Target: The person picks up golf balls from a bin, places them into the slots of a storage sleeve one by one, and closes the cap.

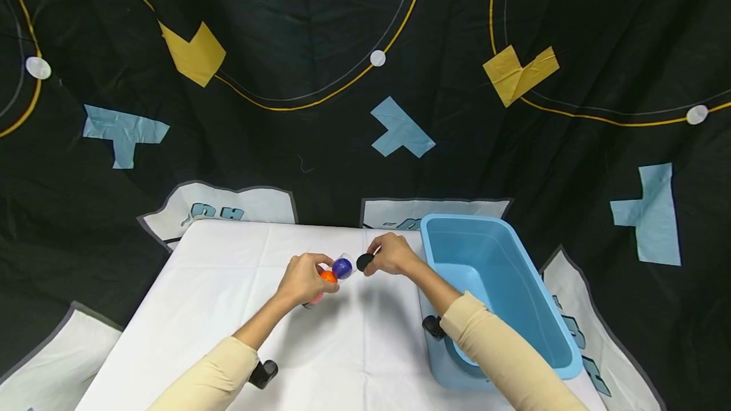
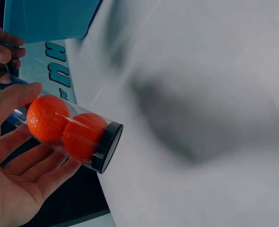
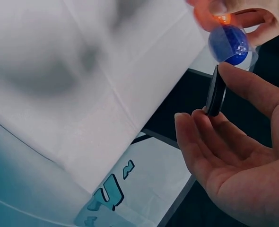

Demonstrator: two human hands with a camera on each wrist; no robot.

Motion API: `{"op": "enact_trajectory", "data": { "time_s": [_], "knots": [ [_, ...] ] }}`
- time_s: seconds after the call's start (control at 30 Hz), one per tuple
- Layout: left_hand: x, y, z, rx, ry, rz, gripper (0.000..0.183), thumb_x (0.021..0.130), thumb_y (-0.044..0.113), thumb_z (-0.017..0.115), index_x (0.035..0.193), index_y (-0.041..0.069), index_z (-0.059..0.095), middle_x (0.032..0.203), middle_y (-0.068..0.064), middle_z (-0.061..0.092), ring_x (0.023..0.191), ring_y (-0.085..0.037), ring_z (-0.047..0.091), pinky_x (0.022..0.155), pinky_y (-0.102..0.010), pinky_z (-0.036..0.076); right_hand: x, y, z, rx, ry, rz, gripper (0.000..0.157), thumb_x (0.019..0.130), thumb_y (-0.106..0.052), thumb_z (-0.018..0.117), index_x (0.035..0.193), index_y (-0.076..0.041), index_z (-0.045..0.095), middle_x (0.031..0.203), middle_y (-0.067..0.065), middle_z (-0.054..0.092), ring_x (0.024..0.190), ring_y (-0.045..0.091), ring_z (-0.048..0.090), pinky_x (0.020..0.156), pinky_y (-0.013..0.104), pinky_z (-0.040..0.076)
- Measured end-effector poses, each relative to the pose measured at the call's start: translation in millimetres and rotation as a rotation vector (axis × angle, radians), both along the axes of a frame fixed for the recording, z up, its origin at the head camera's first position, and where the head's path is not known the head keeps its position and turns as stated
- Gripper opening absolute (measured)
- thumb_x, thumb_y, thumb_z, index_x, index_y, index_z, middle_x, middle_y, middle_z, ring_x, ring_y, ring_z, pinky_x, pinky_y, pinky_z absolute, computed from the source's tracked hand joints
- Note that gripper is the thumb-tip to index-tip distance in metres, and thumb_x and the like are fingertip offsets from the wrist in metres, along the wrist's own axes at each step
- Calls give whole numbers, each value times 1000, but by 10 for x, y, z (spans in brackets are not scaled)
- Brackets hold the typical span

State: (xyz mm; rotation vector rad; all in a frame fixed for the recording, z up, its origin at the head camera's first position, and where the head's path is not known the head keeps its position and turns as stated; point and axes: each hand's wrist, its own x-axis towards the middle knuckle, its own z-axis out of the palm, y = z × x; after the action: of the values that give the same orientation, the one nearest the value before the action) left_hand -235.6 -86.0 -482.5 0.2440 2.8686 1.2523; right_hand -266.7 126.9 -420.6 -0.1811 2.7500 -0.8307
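My left hand (image 1: 302,279) grips a clear plastic tube (image 2: 66,130) above the white table, fingers and thumb around its sides. Inside are two orange balls (image 2: 85,137), dimpled like golf balls, and a blue ball (image 1: 342,268) near the tube's uncapped end. A black end piece (image 2: 108,146) closes the other end. With thumb and fingertips, my right hand (image 1: 392,254) pinches a round black cap (image 3: 216,92) on edge. That cap faces the uncapped end from close by; whether they touch I cannot tell.
A light blue plastic tub (image 1: 502,233) stands on the right side of the white-covered table (image 1: 228,284), under my right forearm. Behind the table hangs a black cloth (image 1: 320,163) with blue and yellow tape pieces.
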Motion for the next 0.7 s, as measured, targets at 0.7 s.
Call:
{"op": "enact_trajectory", "data": {
  "time_s": [0.7],
  "knots": [
    [-1, 217, -39, 9, 8, -65, 38, 62, 15, 94, 96, 13, 77, 78, -3, 75, 67, -12, 65, 61, -27, 53, 5, 59, -7, -217, -177, 32, 37, 77, -15, 86, 112, -8, 76, 93, 6, 71, 78, 19, 65, 77, 36, 61]
  ]
}}
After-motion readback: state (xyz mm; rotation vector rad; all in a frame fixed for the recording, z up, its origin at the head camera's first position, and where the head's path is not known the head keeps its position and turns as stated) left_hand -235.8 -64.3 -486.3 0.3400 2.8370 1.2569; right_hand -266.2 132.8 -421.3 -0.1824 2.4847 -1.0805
